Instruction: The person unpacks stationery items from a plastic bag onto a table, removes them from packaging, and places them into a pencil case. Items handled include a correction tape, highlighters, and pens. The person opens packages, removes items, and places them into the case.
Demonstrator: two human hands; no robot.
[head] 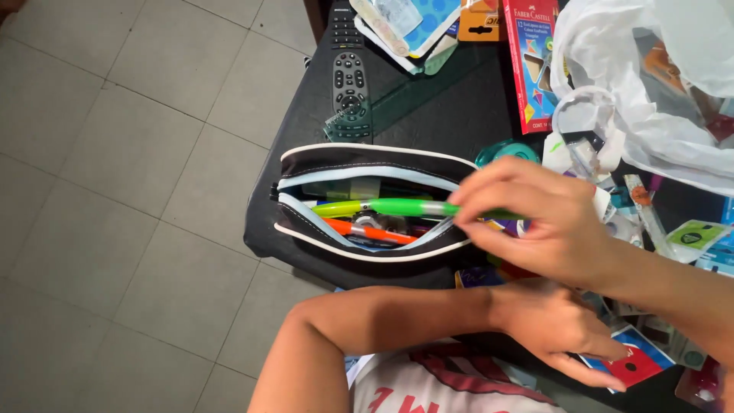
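- One dark, glossy table top (428,107), strewn with stationery; grey floor tiles (115,191) lie beside it.
- One crumpled white plastic bag (650,84) at the far right corner of the table.
- One black fabric pencil case with white piping (359,157), unzipped, mouth gaping, near the table's front edge. Inside: one orange pen (367,232) and other small items too shadowed to identify.
- Two bare hands, arms crossing. The right hand (550,229) is at the case's right end, fingers curled closed around one end of the green pen. The left hand (554,321) reaches across below it, palm down, fingers extended and loose over the cards near the front edge, gripping nothing; contact cannot be determined.
- One black remote control with grey buttons (350,76), lying beyond the case.
- One red cardboard box of coloured pencils (529,61), flat, beside the bag.
- One bright green plastic pen (382,207), lying lengthwise across the case's open mouth, tip toward the left, partly inside.
- One red-and-blue card (634,359) under the left fingertips.
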